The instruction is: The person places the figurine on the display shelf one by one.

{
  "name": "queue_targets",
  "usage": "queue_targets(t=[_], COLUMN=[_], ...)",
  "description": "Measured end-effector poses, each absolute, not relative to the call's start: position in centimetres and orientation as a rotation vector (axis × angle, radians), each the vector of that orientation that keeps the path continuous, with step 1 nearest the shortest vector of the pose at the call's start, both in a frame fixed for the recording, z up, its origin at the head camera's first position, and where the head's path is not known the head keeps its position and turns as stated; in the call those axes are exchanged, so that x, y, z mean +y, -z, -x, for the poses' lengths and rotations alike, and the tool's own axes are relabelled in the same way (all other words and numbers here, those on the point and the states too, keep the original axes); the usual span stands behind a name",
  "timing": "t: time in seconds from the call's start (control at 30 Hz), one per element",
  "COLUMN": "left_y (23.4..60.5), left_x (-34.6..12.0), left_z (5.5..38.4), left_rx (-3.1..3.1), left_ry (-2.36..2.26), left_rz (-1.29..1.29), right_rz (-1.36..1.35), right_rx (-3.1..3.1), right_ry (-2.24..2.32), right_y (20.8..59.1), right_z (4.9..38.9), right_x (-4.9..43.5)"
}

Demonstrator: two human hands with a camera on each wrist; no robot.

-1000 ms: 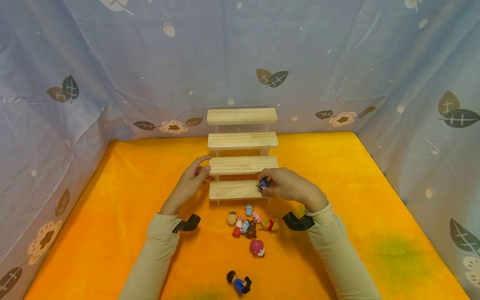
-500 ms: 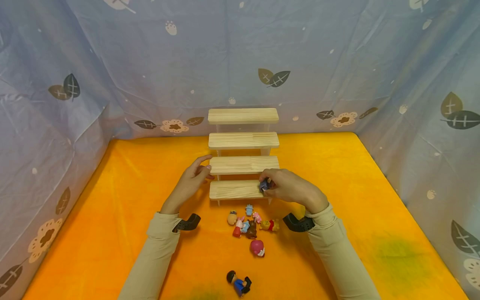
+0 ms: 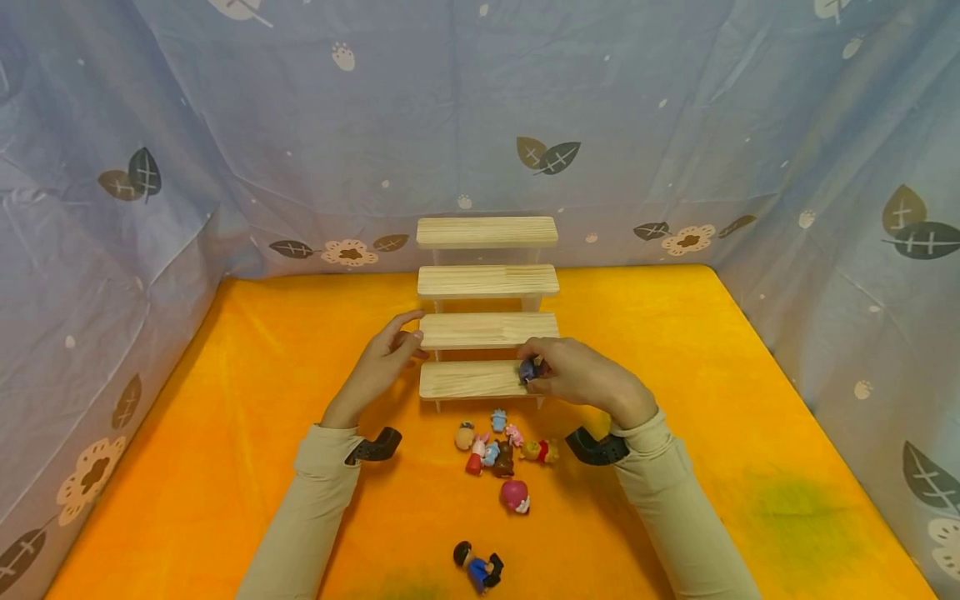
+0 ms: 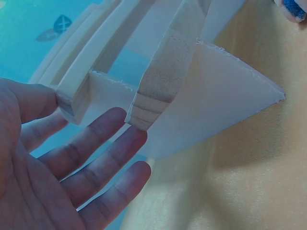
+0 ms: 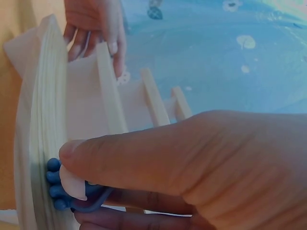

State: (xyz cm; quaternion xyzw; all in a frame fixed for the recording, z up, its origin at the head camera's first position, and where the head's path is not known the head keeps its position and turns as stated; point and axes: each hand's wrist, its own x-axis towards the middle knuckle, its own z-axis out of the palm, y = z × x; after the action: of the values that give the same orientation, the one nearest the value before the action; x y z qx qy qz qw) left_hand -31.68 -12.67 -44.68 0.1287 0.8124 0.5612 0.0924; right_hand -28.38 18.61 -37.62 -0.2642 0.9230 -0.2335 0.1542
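Note:
A small dark-blue toy figurine (image 3: pixel 528 371) is pinched between the thumb and fingers of my right hand (image 3: pixel 588 377), at the right end of the lowest step of a wooden four-step display stand (image 3: pixel 480 380). In the right wrist view, the figurine's rounded blue feet (image 5: pixel 54 184) are right at the board's surface, with a pale patch beside my thumb. My left hand (image 3: pixel 381 362) is at the stand's left side, its fingers spread and relaxed. In the left wrist view, the thumb touches one board's end and fingertips (image 4: pixel 134 136) meet the end of the lowest board.
In front of the stand lie several toy figurines, among them a yellow bear in a red shirt (image 3: pixel 540 451), a red-and-pink pig (image 3: pixel 477 455) and a magenta-headed figure (image 3: pixel 514 495). Nearer lies a blue-clothed figure (image 3: pixel 478 568). A patterned curtain (image 3: pixel 465 108) encloses the orange cloth (image 3: pixel 675 350).
The figurine has turned slightly in my right hand's fingers, staying at the lowest step's right end. My left hand keeps its place at the stand.

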Motion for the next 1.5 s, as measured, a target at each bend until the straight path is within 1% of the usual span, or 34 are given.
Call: queue_targets(t=[0.23, 0.4, 0.6, 0.87, 1.23, 1.5], left_y=[44.8, 44.8, 44.7, 44.8, 44.9, 44.7], left_x=[-12.7, -12.7, -12.7, -12.8, -12.7, -12.8], left_z=[31.7, 31.7, 31.5, 31.6, 31.5, 31.5], left_rx=[2.401, 2.401, 2.405, 2.421, 2.426, 2.435], left_ry=[-1.671, -1.670, -1.666, -1.664, -1.656, -1.653], left_rz=[-0.365, -0.363, -0.362, -0.374, -0.375, -0.343], right_rz=[0.674, 0.641, 0.754, 0.913, 1.053, 1.105], right_rx=[2.625, 2.679, 2.790, 2.754, 2.660, 2.593], right_ry=[0.680, 0.669, 0.676, 0.746, 0.666, 0.619], right_y=[37.2, 36.2, 35.2, 34.9, 36.3, 37.4], right_z=[28.1, 27.6, 26.6, 25.8, 25.4, 25.1], right_x=[18.8, 19.0, 18.8, 17.2, 14.9, 13.3])
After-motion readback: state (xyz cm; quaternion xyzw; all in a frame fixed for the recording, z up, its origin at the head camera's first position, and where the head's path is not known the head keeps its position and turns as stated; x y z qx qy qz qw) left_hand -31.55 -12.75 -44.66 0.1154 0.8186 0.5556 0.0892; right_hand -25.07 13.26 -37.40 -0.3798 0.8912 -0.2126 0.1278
